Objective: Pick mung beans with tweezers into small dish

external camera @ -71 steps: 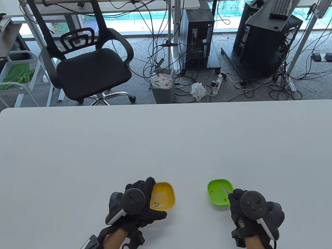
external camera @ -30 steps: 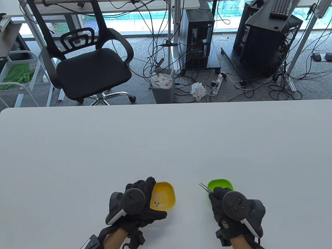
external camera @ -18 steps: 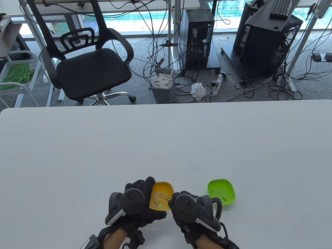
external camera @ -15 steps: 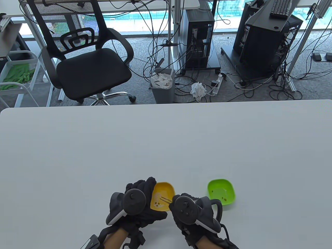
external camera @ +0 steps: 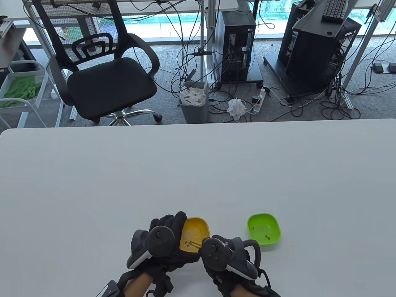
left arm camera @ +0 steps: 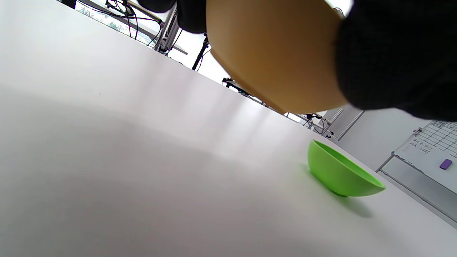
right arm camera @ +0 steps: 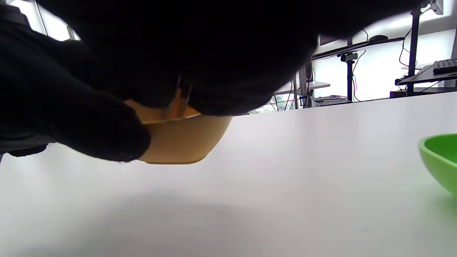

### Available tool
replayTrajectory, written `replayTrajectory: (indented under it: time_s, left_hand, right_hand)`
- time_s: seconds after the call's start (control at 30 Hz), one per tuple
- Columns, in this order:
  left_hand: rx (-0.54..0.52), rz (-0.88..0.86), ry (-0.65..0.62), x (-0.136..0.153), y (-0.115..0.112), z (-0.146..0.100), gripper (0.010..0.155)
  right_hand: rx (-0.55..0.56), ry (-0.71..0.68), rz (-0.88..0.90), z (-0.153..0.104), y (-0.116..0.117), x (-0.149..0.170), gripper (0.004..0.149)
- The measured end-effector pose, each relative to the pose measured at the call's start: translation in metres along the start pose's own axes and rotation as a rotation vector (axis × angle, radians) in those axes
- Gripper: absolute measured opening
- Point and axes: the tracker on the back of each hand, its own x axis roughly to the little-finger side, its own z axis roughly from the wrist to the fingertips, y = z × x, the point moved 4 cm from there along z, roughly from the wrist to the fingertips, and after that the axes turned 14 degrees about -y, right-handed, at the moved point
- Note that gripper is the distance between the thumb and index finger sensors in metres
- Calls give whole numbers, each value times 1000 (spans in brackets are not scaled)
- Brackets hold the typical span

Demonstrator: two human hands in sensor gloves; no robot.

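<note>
My left hand (external camera: 167,239) grips the yellow dish (external camera: 195,230) and holds it tilted above the table; its underside fills the left wrist view (left arm camera: 275,57) and shows in the right wrist view (right arm camera: 182,142). My right hand (external camera: 216,247) holds metal tweezers (external camera: 195,244) with the tips down inside the yellow dish, among a few dark mung beans (external camera: 186,242). The green dish (external camera: 264,228) sits on the table to the right, with a few beans in it; it shows in the left wrist view (left arm camera: 339,175) and the right wrist view (right arm camera: 441,160). Whether the tweezer tips hold a bean is not visible.
The white table (external camera: 198,173) stretches far and wide beyond the dishes. Past its far edge stand an office chair (external camera: 102,68), a bin (external camera: 193,100) and computer towers with cables on the floor.
My right hand has carried the tweezers left from the green dish to the yellow dish and lowered the tips into it. My left hand and the yellow dish have stayed put.
</note>
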Motion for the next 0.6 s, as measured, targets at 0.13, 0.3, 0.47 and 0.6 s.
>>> replayTrajectory:
  time_s: [0.13, 0.3, 0.47, 0.6]
  left_hand:
    - [0, -4, 1, 0, 0, 0, 124]
    - [2, -2, 4, 0, -1, 0, 125]
    - [7, -9, 7, 0, -1, 0, 125]
    - [2, -12, 9, 1, 0, 0, 124]
  right_hand:
    - [-4, 1, 0, 1, 1, -1, 35]
    - [-6, 6, 4, 0, 1, 0, 35]
    - [15, 7, 14, 0, 0, 3, 35]
    - [95, 18, 62, -6, -15, 11, 35]
